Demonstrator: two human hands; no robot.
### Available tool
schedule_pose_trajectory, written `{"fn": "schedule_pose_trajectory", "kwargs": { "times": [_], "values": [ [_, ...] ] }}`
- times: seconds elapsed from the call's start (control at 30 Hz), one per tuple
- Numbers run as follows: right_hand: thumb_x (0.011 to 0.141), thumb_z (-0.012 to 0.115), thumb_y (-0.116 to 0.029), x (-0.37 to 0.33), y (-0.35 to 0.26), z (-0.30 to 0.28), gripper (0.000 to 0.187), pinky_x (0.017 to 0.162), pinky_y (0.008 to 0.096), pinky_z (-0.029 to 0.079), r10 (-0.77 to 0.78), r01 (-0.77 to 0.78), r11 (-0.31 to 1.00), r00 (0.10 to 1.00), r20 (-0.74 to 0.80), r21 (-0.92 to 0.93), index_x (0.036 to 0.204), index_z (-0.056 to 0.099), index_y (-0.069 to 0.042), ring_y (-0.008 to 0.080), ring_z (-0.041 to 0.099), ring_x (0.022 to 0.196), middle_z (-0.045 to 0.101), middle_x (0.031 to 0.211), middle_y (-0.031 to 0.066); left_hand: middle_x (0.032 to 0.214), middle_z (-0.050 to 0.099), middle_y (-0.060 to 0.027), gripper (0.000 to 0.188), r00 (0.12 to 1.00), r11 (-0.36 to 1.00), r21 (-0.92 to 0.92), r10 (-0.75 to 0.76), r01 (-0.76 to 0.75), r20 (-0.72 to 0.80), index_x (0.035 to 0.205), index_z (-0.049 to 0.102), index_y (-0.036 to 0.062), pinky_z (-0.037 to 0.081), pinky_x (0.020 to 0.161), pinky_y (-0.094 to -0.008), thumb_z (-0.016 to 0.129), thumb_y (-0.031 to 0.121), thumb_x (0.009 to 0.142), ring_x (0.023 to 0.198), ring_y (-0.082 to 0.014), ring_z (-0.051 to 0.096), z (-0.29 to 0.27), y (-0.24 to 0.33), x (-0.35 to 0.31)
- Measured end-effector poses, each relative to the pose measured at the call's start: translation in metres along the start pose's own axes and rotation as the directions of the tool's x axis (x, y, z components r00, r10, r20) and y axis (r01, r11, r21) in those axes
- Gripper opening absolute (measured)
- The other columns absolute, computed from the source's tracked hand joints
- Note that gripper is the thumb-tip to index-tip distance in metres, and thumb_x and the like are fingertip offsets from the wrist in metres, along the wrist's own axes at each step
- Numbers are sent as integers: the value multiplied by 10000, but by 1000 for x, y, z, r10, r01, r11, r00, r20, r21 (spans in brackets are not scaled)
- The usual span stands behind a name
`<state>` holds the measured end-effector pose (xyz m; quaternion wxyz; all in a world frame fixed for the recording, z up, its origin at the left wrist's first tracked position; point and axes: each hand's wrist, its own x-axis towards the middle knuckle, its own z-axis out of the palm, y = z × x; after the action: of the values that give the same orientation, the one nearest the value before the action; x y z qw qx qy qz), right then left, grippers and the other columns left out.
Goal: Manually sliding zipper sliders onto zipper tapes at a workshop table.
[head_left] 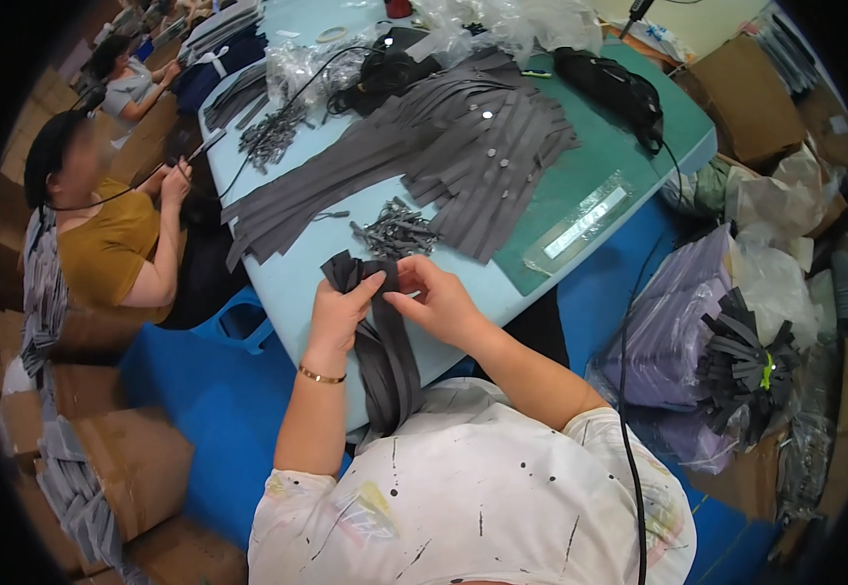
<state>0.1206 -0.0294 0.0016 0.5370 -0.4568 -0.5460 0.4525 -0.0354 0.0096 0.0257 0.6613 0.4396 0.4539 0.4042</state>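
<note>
Close to the table's near edge, my left hand (338, 310) is closed round a bundle of dark grey fabric strips (390, 366). The strips' folded tops stick up above the thumb, while their long ends hang down toward my lap. My right hand (435, 300) is at the bundle's right side, its thumb and bent forefinger closed on the strips' edge. Just beyond both hands lies a small heap of short dark grey pieces (396, 230), too small to name exactly. Farther back, long dark grey strips (346, 185) are spread in a wide overlapping layer, with several small shiny dots on them.
The pale blue table (287, 283) bears a green mat (590, 244), a clear plastic-wrapped strip (580, 226), a black pouch (611, 88) and plastic bags. A co-worker (112, 234) sits at the left, holding a thin corded tool. Cardboard boxes (131, 468) and purple wrapped bundles (663, 312) flank me.
</note>
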Motion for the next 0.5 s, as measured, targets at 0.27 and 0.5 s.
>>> {"fn": "schedule_pose_trajectory", "kwargs": {
  "times": [0.27, 0.5],
  "values": [
    [816, 626, -69, 1, -5, -16, 106, 600, 238, 468, -59, 53, 985, 998, -33, -166, 907, 629, -15, 116, 583, 667, 618, 790, 72, 769, 581, -9, 86, 952, 874, 378, 288, -306, 104, 828, 616, 13, 442, 637, -226, 660, 81, 800, 688, -101, 548, 3, -11, -1],
    [864, 587, -115, -8, 10, -12, 152, 645, 228, 499, 345, -298, 832, 939, -16, 468, 968, 609, -6, 88, 571, 710, 616, 843, 24, 809, 563, -88, 278, 698, 173, 771, 576, -613, 425, 883, 626, 57, 480, 589, -341, 632, -1, 611, 719, -277, 573, 21, 0, -14]
  ]
}}
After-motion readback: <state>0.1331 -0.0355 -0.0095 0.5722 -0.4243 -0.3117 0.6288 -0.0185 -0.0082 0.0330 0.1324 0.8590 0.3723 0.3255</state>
